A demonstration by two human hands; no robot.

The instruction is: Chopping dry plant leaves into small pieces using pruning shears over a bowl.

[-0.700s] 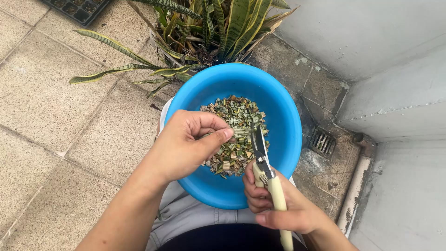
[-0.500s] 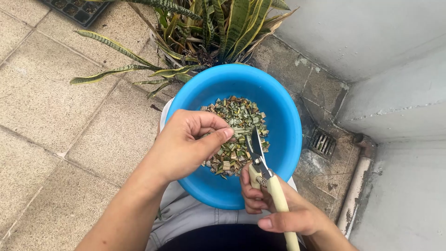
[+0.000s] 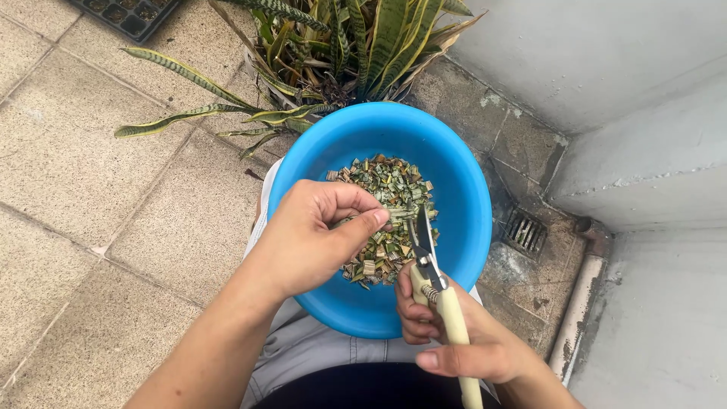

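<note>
A blue plastic bowl [image 3: 454,174] rests on my lap, holding a heap of small cut leaf pieces [image 3: 386,189], green and tan. My left hand [image 3: 310,238] hovers over the bowl, thumb and fingers pinching a short green leaf strip [image 3: 395,222]. My right hand [image 3: 447,337] grips cream-handled pruning shears [image 3: 435,291] at the bowl's near rim. The blades are closed around the tip of that strip, just right of my left thumb.
A snake plant [image 3: 333,53] with long striped leaves grows behind the bowl. A black seedling tray [image 3: 129,14] lies at the top left on the paved floor. To the right are a floor drain [image 3: 525,231], a pale pipe [image 3: 579,310] and a grey wall [image 3: 651,113].
The shears opened half a second ago and have now closed again on the leaf strip. My left hand has shifted slightly down and right, feeding the strip forward.
</note>
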